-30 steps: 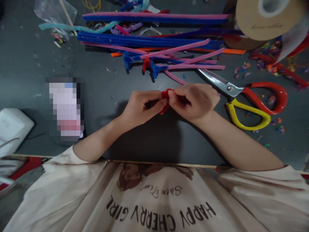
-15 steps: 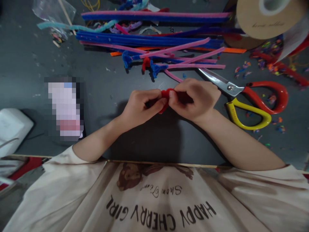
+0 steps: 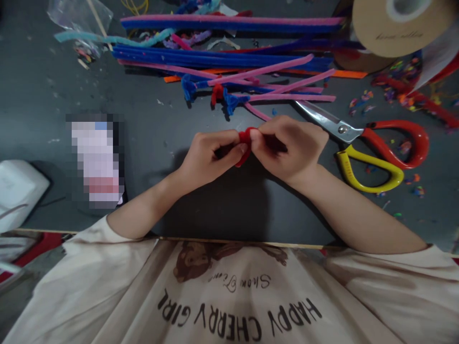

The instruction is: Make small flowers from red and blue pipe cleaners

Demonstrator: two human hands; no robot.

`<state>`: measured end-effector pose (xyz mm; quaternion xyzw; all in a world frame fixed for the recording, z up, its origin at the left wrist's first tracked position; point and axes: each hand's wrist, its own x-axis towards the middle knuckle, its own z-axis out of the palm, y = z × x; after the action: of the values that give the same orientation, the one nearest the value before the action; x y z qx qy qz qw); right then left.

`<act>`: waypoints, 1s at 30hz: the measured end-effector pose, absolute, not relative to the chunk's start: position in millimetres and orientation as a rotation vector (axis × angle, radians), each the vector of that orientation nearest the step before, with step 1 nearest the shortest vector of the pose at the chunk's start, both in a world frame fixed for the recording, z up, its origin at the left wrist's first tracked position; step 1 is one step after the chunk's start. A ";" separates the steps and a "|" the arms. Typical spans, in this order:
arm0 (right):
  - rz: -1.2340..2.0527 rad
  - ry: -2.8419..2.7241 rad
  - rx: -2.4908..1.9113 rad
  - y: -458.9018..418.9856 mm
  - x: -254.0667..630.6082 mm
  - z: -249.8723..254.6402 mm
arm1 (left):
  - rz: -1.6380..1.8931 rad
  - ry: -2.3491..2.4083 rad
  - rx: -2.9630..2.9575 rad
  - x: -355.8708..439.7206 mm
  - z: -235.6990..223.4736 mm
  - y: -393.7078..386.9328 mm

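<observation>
L hand (image 3: pixel 215 152): clamped in pinch on red fuzzy pc. (image 3: pixel 245 137), over tabletop (image 3: pixel 215 210). R hand (image 3: pixel 291 148): likewise clamped on pc., just beside L hand. Step, prob.: bending/twisting pc.; next move seems to want firm pinches, small turns. Scissors (image 3: pixel 343 130): R of hands, unheld. Farther: pink stems (image 3: pixel 292 99), blue stem bundle (image 3: pixel 215 60), cardboard spool (image 3: pixel 376 31).

Two hands (image 3: pixel 211 156) (image 3: pixel 292 152); one held red piece (image 3: pixel 244 137); one pair of scissors (image 3: pixel 343 130); one spool (image 3: pixel 398 40).
</observation>
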<state>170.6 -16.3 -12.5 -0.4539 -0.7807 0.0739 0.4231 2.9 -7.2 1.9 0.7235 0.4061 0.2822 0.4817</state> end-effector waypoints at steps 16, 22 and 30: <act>1.603 -1.327 -1.054 -3.7 167.2 -16.6 | 0.966 1.266 1.668 1.3 -5.5 -4.0; 1.672 -1.317 -0.942 -4.4 168.8 -17.1 | 0.883 1.145 1.619 -0.9 -2.6 -4.9; 1.698 -1.330 -0.807 -4.6 171.9 -19.1 | 0.902 1.066 1.565 -3.2 -3.3 -4.7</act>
<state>171.9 -4.6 -19.1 -0.3199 -0.5275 0.6736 0.4071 -3.2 -4.7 -3.3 0.6468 0.4406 0.3727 0.4986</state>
